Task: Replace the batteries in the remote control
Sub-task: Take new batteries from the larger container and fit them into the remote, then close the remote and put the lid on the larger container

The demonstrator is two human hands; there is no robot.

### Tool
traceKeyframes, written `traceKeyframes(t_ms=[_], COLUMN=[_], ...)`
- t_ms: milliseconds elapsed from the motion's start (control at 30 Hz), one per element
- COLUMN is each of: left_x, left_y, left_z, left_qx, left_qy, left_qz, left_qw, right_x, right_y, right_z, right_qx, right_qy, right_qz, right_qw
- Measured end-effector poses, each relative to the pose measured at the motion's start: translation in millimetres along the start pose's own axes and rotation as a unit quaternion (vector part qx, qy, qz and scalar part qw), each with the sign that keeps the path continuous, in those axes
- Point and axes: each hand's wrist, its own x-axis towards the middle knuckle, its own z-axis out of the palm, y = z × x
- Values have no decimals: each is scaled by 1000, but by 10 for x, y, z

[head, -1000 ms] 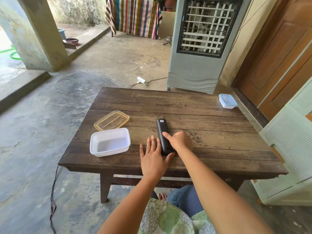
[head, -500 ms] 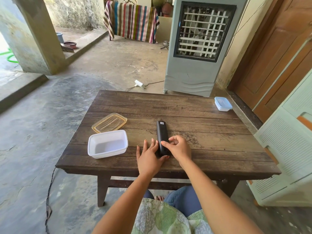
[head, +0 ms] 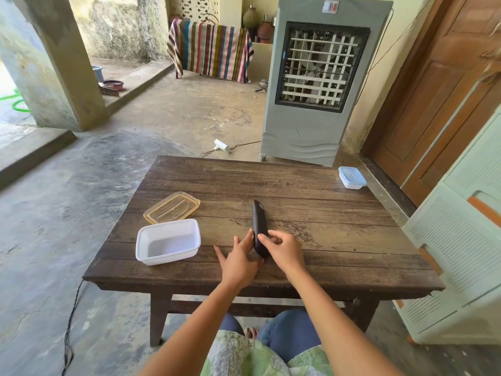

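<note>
While tipped on edge on the tabletop (head: pixel 311 213), right of the white tub (head: pixel 168 241), the remote (head: pixel 259 229) is pinched by the right hand (head: pixel 282 249); left hand (head: pixel 238 263) open, bracing. Rigid, light, likely slick; grip long edges.

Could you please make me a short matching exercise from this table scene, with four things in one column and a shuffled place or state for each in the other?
Things:
1. remote
2. white tub
3. clear lid
4. blue-lidded box

Places or states:
A. closed, at the table's far right corner
B. open and empty, near the left front
C. tipped on its edge between both hands
D. lying flat just behind the tub

Pairs: 1-C, 2-B, 3-D, 4-A
</note>
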Motion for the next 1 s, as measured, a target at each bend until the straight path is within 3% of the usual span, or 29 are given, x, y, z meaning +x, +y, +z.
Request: traceKeyframes(t_ms=[200,300,500,1000], left_x=[1,12,103,559], left_y=[150,153,132,179], left_z=[173,130,111,217], left_qx=[-59,-77,8,67], left_qy=[-1,39,88,75], left_qz=[45,43,45,25], left_qw=[997,995,995,995], right_x=[35,89,195,598], right_y=[75,113,94,66], right_z=[-43,-57,-6,-34], right_qx=[78,116,99,20], right_qy=[-25,-24,18,31], right_qz=[53,91,121,103], right_qw=[995,989,988,994])
